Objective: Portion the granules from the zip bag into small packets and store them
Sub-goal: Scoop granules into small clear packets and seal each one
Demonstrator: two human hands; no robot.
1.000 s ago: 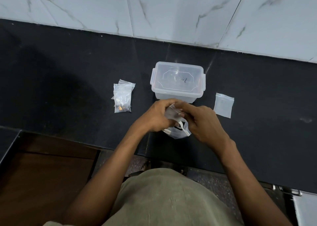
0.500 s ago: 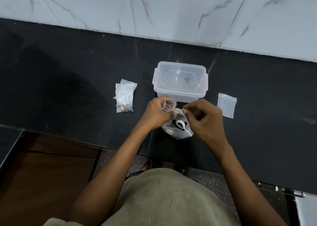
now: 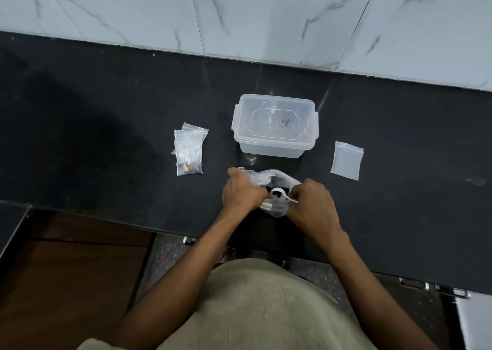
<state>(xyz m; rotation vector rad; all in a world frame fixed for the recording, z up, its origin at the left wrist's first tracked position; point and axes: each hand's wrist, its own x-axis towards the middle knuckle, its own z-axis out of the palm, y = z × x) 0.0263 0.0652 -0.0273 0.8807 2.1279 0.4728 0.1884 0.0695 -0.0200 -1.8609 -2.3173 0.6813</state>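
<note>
The clear zip bag of dark granules lies open on the black counter, between my two hands. My left hand grips a small clear packet at the bag's left edge. My right hand pinches the handle of a small white spoon. The spoon's bowl sits over the bag's mouth with dark granules in it. Part of the bag is hidden under both hands.
A clear plastic box with its lid on stands just behind the bag. A stack of filled small packets lies to the left, and one empty packet to the right. The counter's front edge runs just below my hands.
Both hands have come down from the box towards the counter edge. The right hand, which was at the small packet's mouth, now holds the spoon over the zip bag.
</note>
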